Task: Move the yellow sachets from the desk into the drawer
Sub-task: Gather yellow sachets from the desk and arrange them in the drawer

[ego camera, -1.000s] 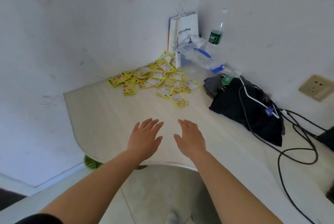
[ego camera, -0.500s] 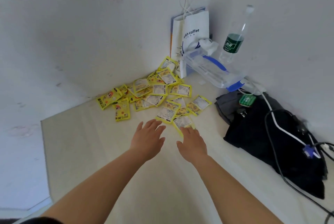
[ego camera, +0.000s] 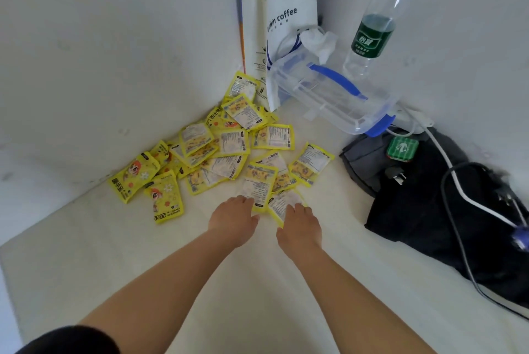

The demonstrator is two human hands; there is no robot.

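Several yellow sachets (ego camera: 229, 150) lie in a loose pile in the desk's far corner against the walls. Both my arms stretch forward over the pale desk (ego camera: 257, 282). My left hand (ego camera: 233, 217) lies palm down, its fingertips at the near edge of one sachet (ego camera: 257, 185). Beside it, my right hand (ego camera: 300, 223) is also palm down, fingertips resting on the nearest sachet (ego camera: 282, 202). Neither hand has closed around anything. No drawer is in view.
A white paper coffee bag (ego camera: 282, 24) stands in the corner behind the pile. Right of it are a clear plastic box with blue handle (ego camera: 332, 96), a water bottle (ego camera: 372, 36), and a black bag with cables (ego camera: 429, 210) near the right wall.
My view and both hands have moved forward towards the corner. The hands went from hovering over bare desk to touching the nearest sachets.
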